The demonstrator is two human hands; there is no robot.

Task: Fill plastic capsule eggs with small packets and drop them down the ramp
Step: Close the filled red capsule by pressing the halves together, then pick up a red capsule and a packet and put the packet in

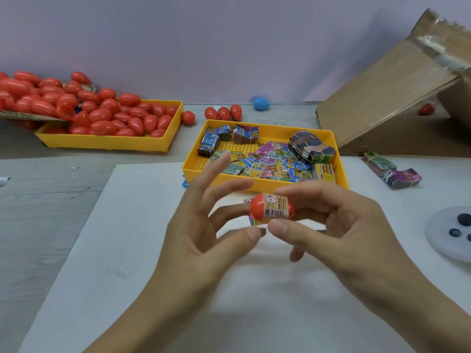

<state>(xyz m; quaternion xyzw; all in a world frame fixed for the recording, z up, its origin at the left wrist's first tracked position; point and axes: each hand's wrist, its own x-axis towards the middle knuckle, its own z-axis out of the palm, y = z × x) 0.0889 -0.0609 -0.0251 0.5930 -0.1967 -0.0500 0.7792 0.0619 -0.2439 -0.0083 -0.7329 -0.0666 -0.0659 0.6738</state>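
A red capsule egg (pixel 257 209) with a small printed packet (pixel 276 205) against its side sits between both hands above the white mat (pixel 127 238). My right hand (pixel 339 225) pinches the egg and packet between thumb and forefinger. My left hand (pixel 204 225) touches the egg's left end, thumb below it, fingers spread. More packets (pixel 251 221) show under the egg. Behind stands a yellow tray (pixel 257 186) of loose and bundled packets. A cardboard ramp (pixel 387 90) slopes down at the right.
A second yellow tray (pixel 107 143) at the left is heaped with red eggs. Three red eggs (pixel 223 113) and a blue egg (pixel 261 103) lie by the wall. Packet bundles (pixel 392 171) lie right of the tray. A white round device (pixel 451 233) sits at the right edge.
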